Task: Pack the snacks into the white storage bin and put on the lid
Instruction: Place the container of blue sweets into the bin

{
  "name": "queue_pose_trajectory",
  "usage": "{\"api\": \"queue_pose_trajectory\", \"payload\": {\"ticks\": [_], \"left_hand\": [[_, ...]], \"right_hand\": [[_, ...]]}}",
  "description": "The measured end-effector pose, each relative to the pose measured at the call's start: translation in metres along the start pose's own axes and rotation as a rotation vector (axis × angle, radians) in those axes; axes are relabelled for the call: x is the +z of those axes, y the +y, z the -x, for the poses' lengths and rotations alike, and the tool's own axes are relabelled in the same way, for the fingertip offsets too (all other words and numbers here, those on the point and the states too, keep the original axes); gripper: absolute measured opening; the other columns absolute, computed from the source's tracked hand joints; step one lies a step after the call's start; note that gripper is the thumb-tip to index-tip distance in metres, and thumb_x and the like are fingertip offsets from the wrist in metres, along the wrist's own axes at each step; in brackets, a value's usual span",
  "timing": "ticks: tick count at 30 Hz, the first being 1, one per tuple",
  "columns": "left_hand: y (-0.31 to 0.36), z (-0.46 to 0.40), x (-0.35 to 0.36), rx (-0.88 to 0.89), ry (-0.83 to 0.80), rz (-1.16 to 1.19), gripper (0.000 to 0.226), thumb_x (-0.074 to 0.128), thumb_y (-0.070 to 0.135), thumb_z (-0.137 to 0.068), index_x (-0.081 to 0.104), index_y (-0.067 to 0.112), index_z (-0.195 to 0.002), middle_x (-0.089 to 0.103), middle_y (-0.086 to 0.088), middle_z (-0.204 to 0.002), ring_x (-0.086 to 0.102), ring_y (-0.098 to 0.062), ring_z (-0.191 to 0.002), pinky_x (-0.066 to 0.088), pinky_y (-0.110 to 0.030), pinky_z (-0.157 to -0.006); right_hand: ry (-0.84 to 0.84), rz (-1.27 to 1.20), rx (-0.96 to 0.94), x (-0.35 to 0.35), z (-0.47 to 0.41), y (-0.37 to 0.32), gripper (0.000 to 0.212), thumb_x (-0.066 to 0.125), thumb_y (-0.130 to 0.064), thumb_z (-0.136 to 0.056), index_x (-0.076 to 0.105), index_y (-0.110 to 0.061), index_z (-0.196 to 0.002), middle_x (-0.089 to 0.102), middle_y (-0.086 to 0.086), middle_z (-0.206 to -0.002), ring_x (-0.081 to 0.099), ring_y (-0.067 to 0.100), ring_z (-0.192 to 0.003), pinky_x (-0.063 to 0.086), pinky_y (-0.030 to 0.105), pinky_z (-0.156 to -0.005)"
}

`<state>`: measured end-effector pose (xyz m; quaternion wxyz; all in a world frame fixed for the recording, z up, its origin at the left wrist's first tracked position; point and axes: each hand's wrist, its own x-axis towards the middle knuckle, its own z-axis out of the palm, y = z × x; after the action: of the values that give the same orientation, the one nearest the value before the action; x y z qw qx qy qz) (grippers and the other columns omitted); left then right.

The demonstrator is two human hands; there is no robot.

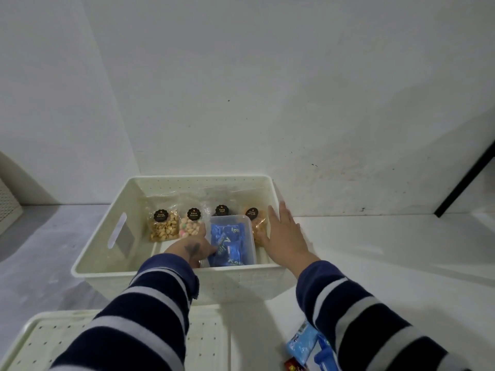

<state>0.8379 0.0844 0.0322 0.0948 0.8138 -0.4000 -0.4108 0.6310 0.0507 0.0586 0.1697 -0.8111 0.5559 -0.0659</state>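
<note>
The white storage bin stands on the table against the wall. Several clear snack bags with black round labels lean along its far inside wall. In front of them sits a clear plastic box filled with blue wrapped snacks. My left hand is inside the bin, gripping the box's left side. My right hand hovers over the bin's right rim with fingers spread, holding nothing. The bin's perforated white lid lies flat at the near left, partly under my left sleeve.
A light blue snack packet, a blue item and a red wrapper lie on the table at the near right, partly hidden by my right sleeve. A black bar leans against the wall at far right.
</note>
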Motion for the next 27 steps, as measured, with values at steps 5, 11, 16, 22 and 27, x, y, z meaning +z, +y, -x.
{"api": "queue_pose_trajectory", "payload": {"ticks": [5,11,16,22,27], "left_hand": [[0.009,-0.010,0.003,0.008,-0.025,-0.143,0.094,0.061,0.036,-0.084,-0.008,0.036,-0.148,0.010,-0.012,-0.158,0.020,-0.036,-0.142,0.030,-0.047,-0.113],[0.020,-0.002,0.006,0.027,-0.032,-0.196,0.086,0.052,0.028,-0.094,-0.015,0.032,-0.148,-0.006,-0.013,-0.159,0.005,-0.036,-0.145,0.023,-0.046,-0.117],[0.028,0.017,0.008,0.021,0.029,-0.182,0.082,0.047,0.035,-0.096,-0.014,0.022,-0.149,-0.004,-0.014,-0.159,0.010,-0.035,-0.145,0.019,-0.044,-0.118],[0.057,0.063,0.010,0.209,0.208,-0.100,0.061,0.048,0.015,-0.095,0.020,0.014,-0.149,0.029,-0.012,-0.153,0.033,-0.032,-0.138,0.030,-0.044,-0.114],[0.088,0.122,0.046,0.461,0.216,-0.115,0.041,0.040,0.025,-0.097,0.045,0.019,-0.138,0.047,-0.006,-0.141,0.048,-0.027,-0.125,0.037,-0.031,-0.101]], "right_hand": [[-0.002,0.049,-0.017,0.003,-0.002,0.002,0.069,0.038,-0.042,-0.099,0.001,-0.021,-0.153,-0.017,0.012,-0.158,-0.004,0.030,-0.148,0.010,0.050,-0.117],[0.004,0.068,-0.003,0.005,-0.004,0.002,0.069,0.039,-0.045,-0.098,0.003,-0.023,-0.152,-0.015,0.013,-0.158,-0.002,0.034,-0.147,0.012,0.052,-0.116],[-0.052,-0.086,0.009,-0.006,-0.001,0.002,0.063,0.030,-0.049,-0.099,0.004,-0.029,-0.152,-0.013,0.008,-0.160,-0.005,0.033,-0.147,0.006,0.054,-0.117],[-0.057,-0.166,0.072,-0.025,0.032,0.029,0.056,0.020,-0.046,-0.100,0.009,-0.027,-0.152,0.013,0.005,-0.160,0.010,0.031,-0.147,0.012,0.055,-0.117],[-0.191,-0.137,0.077,-0.040,0.085,0.067,0.053,0.025,-0.044,-0.101,0.027,-0.021,-0.148,0.030,0.005,-0.155,0.028,0.027,-0.141,0.021,0.042,-0.117]]}}
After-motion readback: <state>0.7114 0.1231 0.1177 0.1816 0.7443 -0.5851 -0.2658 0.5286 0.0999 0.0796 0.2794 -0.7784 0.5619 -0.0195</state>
